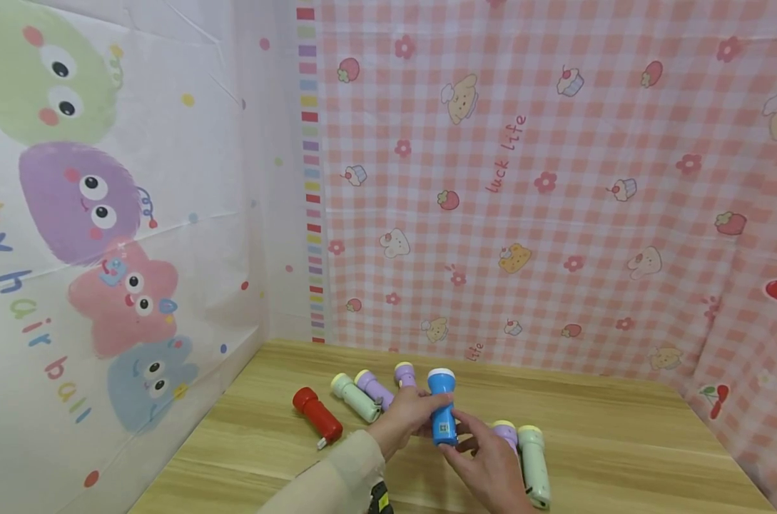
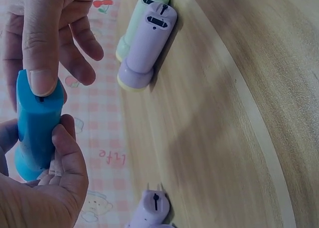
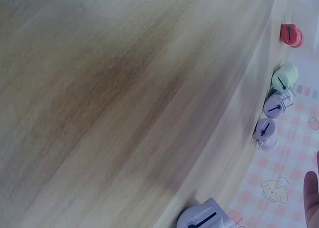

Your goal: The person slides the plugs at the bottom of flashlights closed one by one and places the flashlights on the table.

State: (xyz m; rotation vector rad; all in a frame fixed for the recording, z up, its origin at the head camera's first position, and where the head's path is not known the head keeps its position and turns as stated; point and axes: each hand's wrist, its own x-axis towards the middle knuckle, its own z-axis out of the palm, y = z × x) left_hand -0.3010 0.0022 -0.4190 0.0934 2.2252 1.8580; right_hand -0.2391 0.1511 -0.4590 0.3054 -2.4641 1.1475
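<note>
Over the desk (image 1: 593, 457), short of its back edge, the left hand (image 1: 412, 412) is wrapped round the blue flashlight (image 1: 442, 421); the right hand's (image 1: 487, 457) thumb and fingertip pinch its lower end. I'd keep it steady, pressing squarely. That thumb hides most of a dark slot (image 2: 41, 100).

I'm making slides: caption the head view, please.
Left hand and right hand hold a blue flashlight over a wooden table, with a red flashlight, green flashlights and purple flashlights.
</note>
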